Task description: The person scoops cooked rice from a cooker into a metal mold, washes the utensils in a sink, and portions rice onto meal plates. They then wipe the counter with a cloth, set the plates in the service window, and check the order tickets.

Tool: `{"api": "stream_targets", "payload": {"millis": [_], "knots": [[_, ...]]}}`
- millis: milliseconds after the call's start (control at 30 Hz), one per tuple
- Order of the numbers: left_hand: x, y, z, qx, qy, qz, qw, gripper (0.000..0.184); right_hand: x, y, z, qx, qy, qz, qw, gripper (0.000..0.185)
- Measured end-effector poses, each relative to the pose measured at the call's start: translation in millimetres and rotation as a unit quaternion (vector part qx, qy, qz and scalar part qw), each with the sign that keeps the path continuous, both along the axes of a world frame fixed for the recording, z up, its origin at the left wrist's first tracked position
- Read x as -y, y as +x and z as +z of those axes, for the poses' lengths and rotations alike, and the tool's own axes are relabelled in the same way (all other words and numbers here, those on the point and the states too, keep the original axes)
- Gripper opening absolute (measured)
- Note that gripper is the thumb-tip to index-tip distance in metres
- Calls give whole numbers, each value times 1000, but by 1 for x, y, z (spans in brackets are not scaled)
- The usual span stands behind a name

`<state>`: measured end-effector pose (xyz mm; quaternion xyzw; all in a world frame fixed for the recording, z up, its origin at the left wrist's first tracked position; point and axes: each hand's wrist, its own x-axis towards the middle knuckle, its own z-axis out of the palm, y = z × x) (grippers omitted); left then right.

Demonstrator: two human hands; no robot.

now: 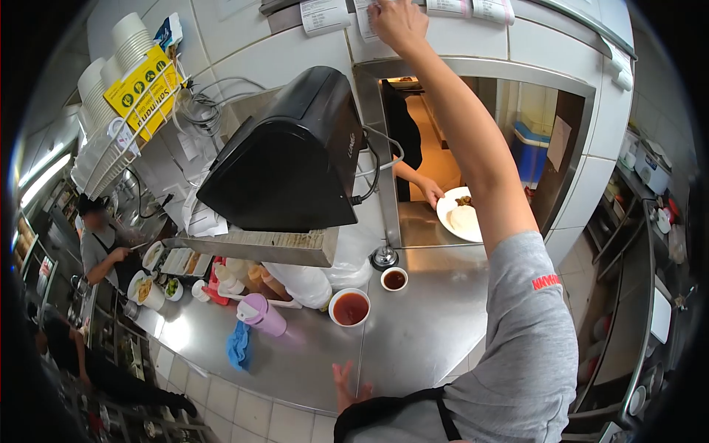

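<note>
My right hand (pixel 401 23) is raised to the rail high on the tiled wall, its fingers closed at the top of a paper order ticket (pixel 366 23). Low in front of my apron, my left hand (pixel 350 385) hovers by the edge of the steel counter (pixel 310 369), fingers apart and holding nothing. Farther along the counter stand a bowl of red sauce (pixel 349 308) and a small cup of dark sauce (pixel 394 279). Through the hatch, another person's hand (pixel 430 191) holds a white plate (pixel 447 215) with rice and dark food, partly hidden behind my right arm.
A black printer (pixel 284 155) juts out from a wall shelf. Beneath it are sauce bottles (pixel 269 284), a pink tumbler (pixel 264 315), a blue cloth (pixel 238 345) and a call bell (pixel 384 257). More tickets (pixel 325 16) hang from the rail. A co-worker (pixel 103 247) stands at left.
</note>
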<state>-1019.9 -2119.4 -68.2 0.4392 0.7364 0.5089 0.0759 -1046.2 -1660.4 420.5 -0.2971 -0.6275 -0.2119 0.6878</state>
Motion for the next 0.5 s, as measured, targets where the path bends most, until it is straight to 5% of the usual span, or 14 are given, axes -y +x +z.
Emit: {"api": "stream_targets", "payload": {"millis": [100, 267, 333, 433, 500], "knots": [[-1, -2, -5, 11, 18, 3, 1000, 86, 2, 7, 9, 32, -60, 46, 997, 39], [0, -1, -7, 51, 55, 12, 997, 80, 13, 40, 2, -107, 133, -81, 982, 31], [-1, -3, -16, 64, 87, -2, 994, 74, -21, 50, 1, -62, 100, -113, 987, 21], [-14, -5, 6, -89, 18, -56, 994, 61, -54, 60, -5, 13, 99, -70, 992, 13], [-29, 5, 44, -31, -38, -98, 994, 56, -61, 67, -6, 30, 136, -95, 986, 11]]}}
